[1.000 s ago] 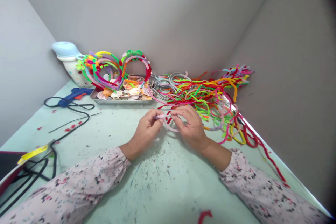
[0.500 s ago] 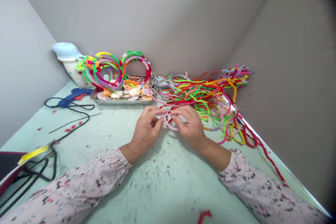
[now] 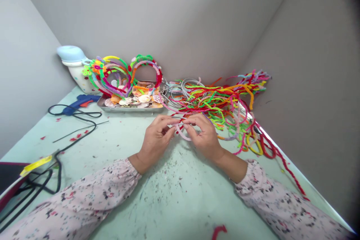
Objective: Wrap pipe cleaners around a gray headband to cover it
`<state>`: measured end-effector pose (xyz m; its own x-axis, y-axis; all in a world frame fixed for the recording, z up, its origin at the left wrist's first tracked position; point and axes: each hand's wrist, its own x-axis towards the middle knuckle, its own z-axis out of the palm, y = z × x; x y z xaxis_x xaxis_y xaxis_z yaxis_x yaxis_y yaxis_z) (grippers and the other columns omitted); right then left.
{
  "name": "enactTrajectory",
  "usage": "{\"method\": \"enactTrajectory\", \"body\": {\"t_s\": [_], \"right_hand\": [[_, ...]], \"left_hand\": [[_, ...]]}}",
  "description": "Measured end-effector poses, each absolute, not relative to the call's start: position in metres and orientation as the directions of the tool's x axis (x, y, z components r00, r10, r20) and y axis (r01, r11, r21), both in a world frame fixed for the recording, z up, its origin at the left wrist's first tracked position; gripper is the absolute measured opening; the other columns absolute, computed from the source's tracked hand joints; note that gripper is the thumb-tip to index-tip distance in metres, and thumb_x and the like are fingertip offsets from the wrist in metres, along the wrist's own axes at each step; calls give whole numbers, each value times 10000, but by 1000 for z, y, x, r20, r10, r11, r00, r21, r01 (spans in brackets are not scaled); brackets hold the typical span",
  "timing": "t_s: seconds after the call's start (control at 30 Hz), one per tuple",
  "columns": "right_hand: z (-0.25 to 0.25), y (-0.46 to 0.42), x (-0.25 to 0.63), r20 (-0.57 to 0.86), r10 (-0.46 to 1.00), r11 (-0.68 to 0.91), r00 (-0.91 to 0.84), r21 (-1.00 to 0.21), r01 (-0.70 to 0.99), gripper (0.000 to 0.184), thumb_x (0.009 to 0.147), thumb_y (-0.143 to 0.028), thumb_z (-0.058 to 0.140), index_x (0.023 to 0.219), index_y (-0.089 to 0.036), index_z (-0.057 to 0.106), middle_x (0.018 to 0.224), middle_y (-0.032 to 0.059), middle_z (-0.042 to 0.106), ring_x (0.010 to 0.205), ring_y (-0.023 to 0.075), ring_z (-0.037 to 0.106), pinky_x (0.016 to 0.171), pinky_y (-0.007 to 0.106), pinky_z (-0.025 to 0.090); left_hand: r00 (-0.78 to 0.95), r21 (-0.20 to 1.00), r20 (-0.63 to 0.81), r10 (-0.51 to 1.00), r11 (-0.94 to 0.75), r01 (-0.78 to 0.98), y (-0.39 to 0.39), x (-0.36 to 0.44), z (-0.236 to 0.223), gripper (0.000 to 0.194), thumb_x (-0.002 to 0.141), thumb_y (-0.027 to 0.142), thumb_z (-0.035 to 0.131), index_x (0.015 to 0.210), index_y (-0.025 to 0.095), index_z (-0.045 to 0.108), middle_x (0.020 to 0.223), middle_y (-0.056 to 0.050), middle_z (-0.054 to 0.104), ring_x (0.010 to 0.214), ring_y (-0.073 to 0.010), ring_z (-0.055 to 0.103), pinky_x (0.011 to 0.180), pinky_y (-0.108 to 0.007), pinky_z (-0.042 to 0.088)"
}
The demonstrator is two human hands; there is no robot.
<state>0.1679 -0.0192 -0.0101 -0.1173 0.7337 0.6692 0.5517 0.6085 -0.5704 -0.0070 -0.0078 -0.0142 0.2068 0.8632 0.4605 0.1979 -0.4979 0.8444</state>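
Observation:
My left hand [image 3: 155,140] and my right hand [image 3: 204,136] meet over the middle of the pale green table [image 3: 118,150]. Both pinch a pale pink pipe cleaner [image 3: 181,132] that curves between their fingertips. The fingers of each hand are closed around it. Just behind my hands lies a tangled heap of coloured pipe cleaners [image 3: 222,105]. Some grey headbands [image 3: 187,84] lie at the back of that heap.
A metal tray of seashells [image 3: 132,101] sits at the back, with decorated headbands [image 3: 123,73] leaning over it. A white and blue jar [image 3: 73,63] stands in the left corner. A blue glue gun [image 3: 80,102] and its black cord [image 3: 70,135] lie left. Red scraps dot the table.
My left fingers shifted slightly upward along the pink pipe cleaner. Both hands stay in nearly the same place.

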Motion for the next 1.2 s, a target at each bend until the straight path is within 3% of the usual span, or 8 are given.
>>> {"method": "enactTrajectory", "body": {"t_s": [0.47, 0.8, 1.2], "right_hand": [[-12, -16, 168, 653, 746, 620, -132, -608, 496, 96, 848, -161, 585, 875, -225, 651, 899, 35, 635, 928, 186, 592, 855, 362, 475], [-13, -15, 168, 659, 737, 636, -153, -599, 486, 89, 837, -142, 594, 860, -215, 641, 894, 37, 637, 923, 181, 592, 849, 353, 478], [-11, -16, 168, 639, 744, 639, -195, -597, 484, 112, 818, -132, 599, 870, -215, 652, 885, 39, 641, 920, 190, 587, 856, 370, 478]], "left_hand": [[202, 833, 473, 857, -510, 214, -6, -7, -19, 156, 833, 221, 614, 961, 194, 698, 944, -45, 591, 672, -91, 574, 553, -191, 511], [211, 937, 313, 926, -337, 89, -11, -3, -10, 151, 798, 254, 643, 900, 146, 672, 925, -35, 590, 552, -65, 585, 456, -179, 473], [217, 981, 121, 969, -150, 122, -13, -4, -4, 177, 779, 293, 669, 866, 140, 644, 601, 25, 605, 446, -65, 494, 433, -172, 393]]}}
